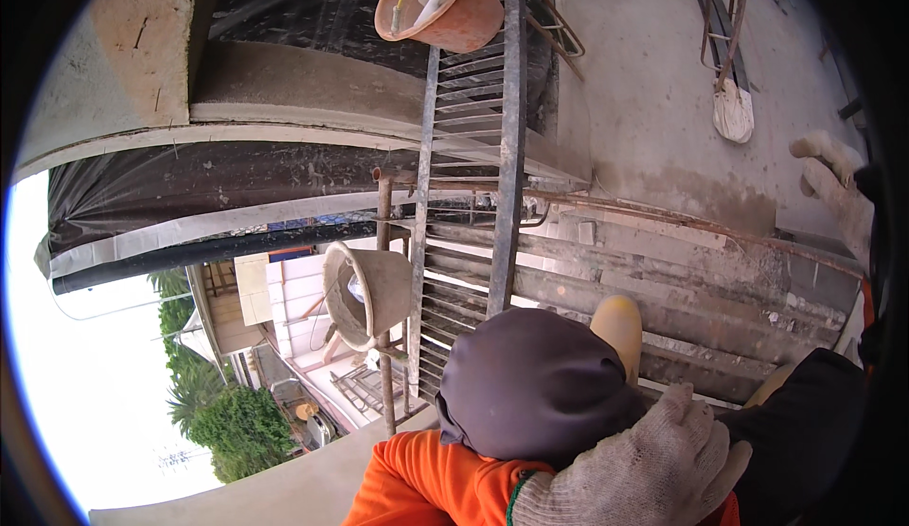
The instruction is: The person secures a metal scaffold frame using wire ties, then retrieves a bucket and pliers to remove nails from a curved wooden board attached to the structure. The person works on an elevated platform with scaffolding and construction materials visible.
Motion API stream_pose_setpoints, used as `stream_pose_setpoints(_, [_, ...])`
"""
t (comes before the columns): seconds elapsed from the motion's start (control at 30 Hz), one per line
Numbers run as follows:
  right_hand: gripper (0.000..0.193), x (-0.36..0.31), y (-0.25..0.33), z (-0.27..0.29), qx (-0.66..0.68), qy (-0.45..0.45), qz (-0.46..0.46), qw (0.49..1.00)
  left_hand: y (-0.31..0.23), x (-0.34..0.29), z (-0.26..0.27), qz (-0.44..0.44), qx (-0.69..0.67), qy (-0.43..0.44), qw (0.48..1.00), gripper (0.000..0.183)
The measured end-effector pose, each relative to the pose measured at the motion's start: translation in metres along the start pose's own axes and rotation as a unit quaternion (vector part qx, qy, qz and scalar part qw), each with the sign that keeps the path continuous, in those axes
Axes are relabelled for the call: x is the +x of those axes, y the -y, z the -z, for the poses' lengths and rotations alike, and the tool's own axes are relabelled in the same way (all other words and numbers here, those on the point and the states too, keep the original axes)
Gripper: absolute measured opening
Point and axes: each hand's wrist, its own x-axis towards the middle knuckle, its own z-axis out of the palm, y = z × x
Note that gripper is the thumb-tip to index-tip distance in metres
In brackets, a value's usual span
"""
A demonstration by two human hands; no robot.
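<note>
My left hand [644, 464], in a pale knitted work glove with a green cuff, reaches across my lap from an orange sleeve [426, 474]. It lies beside my dark-trousered knee [535, 384], open with loosely bent fingers and nothing visible in them. At the right edge my right hand [838, 176], also gloved, is raised with its fingers bent and apart. I see nothing between those fingers. A dark thing close to that hand is cut off by the frame edge. Below my knees, a yellow boot [617, 329] stands on the scaffold planks [568, 285].
A metal ladder-like frame [508, 138] runs up the middle. An orange bucket [464, 17] hangs near its top, and a mortar-smeared bucket [383, 289] hangs by a rusty pole [385, 213]. A rusty rail [682, 221] crosses beyond the planks. Ground, trees and roofs lie far below at left.
</note>
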Motion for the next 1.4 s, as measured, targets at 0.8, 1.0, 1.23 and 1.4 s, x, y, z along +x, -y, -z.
stream_pose_setpoints(0.8, [0.026, 0.004, -0.04, 0.004, -0.004, 0.007, 0.017, 1.0, 0.009, 0.002, 0.007, -0.028, 0.025, -0.047, 0.998, 0.013])
stream_pose_setpoints(1.0, [0.026, 0.003, -0.033, 0.006, -0.001, 0.011, -0.001, 1.0, 0.009, -0.002, 0.018, -0.013, 0.024, -0.01, 1.0, 0.014])
stream_pose_setpoints(1.23, [0.025, 0.006, -0.033, 0.008, 0.007, 0.022, -0.022, 1.0, 0.011, -0.002, 0.012, 0.001, 0.043, 0.04, 0.998, 0.034])
stream_pose_setpoints(1.4, [0.023, 0.01, -0.041, 0.008, -0.012, 0.014, -0.046, 0.999, 0.017, -0.002, 0.004, -0.019, 0.07, 0.049, 0.996, 0.03])
